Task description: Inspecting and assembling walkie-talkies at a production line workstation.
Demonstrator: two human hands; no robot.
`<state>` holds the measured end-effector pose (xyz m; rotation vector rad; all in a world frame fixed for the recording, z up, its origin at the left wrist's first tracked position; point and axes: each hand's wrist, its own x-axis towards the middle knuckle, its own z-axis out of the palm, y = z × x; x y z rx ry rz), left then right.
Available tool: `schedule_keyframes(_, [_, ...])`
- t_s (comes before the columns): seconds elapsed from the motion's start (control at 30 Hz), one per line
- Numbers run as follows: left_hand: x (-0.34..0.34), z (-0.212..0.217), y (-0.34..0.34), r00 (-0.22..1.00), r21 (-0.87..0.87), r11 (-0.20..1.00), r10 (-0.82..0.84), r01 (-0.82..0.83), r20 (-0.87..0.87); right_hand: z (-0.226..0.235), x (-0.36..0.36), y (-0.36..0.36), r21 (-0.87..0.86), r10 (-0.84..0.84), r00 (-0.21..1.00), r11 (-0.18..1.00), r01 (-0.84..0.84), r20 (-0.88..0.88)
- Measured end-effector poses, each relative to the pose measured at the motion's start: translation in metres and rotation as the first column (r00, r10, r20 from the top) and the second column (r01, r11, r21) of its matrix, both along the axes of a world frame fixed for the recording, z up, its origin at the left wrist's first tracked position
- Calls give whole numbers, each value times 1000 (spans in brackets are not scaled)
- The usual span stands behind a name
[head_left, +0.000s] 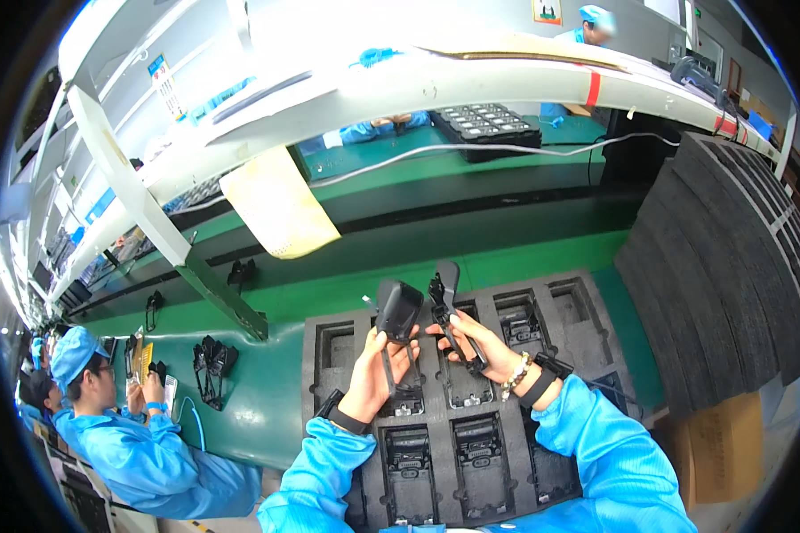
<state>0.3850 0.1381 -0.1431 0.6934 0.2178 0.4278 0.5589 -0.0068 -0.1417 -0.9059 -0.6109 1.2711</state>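
My left hand (379,368) grips a black plastic housing (399,306) with a rounded, boxy head and a narrow frame below. Close beside it, my right hand (476,345) is closed around a second black plastic part (444,289), slim and held upright with a rounded top. Both parts are raised above a dark grey foam tray (320,391). Black molded parts (482,457) lie in several of the tray's compartments, while a far corner pocket (571,302) holds none. My forearms hide some of the near compartments.
A tall stack of dark foam trays (693,266) stands at right above a cardboard box (716,449). A co-worker in blue (142,453) sits at left near loose black parts (212,364). A white shelf beam (373,102) and hanging yellow paper (277,204) cross the far side.
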Motion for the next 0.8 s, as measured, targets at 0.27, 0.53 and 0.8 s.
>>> schedule_keyframes(0.27, [77,35,78,895,367,923,255,-113,-366,-17,14,6,5,-52,984,999,53,-172])
schedule_keyframes(0.53, [169,-20,166,583,963,244,769,114,-264,-19,12,12,12,-4,971,1000,8,-238])
schedule_keyframes(0.8, [189,-62,176,453,862,164,795,479,-403,-21,16,13,-5,22,985,1000,-24,-173])
